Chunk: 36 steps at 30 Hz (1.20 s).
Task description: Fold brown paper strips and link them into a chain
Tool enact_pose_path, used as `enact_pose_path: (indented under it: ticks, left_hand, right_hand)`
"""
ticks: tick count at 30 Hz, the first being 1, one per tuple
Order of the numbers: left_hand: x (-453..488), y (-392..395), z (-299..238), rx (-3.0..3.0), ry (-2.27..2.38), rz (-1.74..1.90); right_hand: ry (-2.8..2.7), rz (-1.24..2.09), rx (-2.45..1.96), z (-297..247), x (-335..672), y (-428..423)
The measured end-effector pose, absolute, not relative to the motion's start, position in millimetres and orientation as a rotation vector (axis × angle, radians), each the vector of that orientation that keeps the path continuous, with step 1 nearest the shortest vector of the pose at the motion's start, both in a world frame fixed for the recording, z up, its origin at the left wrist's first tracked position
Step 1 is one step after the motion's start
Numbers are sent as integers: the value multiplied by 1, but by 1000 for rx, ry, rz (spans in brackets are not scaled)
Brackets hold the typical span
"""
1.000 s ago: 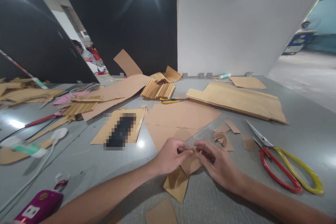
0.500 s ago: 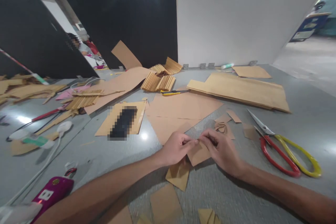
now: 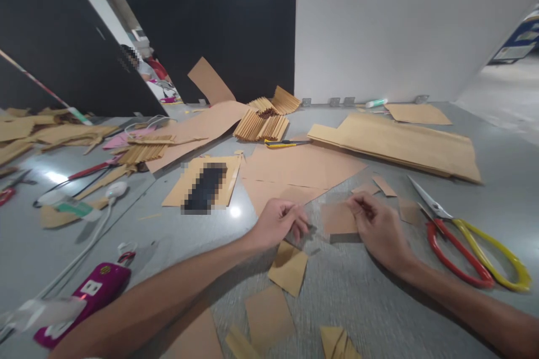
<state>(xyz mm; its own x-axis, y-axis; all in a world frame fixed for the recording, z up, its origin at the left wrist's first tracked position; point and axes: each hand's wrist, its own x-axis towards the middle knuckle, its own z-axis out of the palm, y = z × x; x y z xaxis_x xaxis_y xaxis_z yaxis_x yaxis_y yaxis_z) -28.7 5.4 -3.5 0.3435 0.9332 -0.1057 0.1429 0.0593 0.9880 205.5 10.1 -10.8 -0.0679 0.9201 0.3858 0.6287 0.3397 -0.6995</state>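
Note:
Between thumb and fingers, my right hand pinches the edge of a small square of brown paper, blurred by motion. My left hand is off to its left, apart from the paper, with loosely curled fingers and nothing visible in them. Just below that hand lies a folded brown paper piece. Closer to me are another flat brown square and a creased piece. Large scissors with one red and one yellow handle rest to the right of my right hand.
Behind my hands are a large brown sheet, a yellow cutter knife, pleated paper stacks and a long folded paper. A purple power strip with a white cable lies at left. Black and white panels stand behind the table.
My hands have moved apart. The left one has let go of the small brown paper, and the right one has carried it slightly right. The view has shifted a little.

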Motion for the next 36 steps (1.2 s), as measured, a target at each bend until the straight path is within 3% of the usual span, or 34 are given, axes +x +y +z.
enact_pose_path:
  ticks: [12,20,26,31,36]
  left_hand:
    - [-28,0,8,1775,1001,675]
    - [-28,0,7,1783,1032,680]
    - [-28,-2,7,2030,956,700]
    - [-26,-6,7,2248,849,681]
    - [-27,-6,4,2161,1056,778]
  right_hand:
    - [-2129,490,-1049,-2,190,-3]
    - [-1935,439,-1274,-3,198,3]
    - [-2182,509,-986,-4,194,-4]
    - [-2180,407,-1046,-2,192,-5]
    - [-1997,312,-1229,-6,198,1]
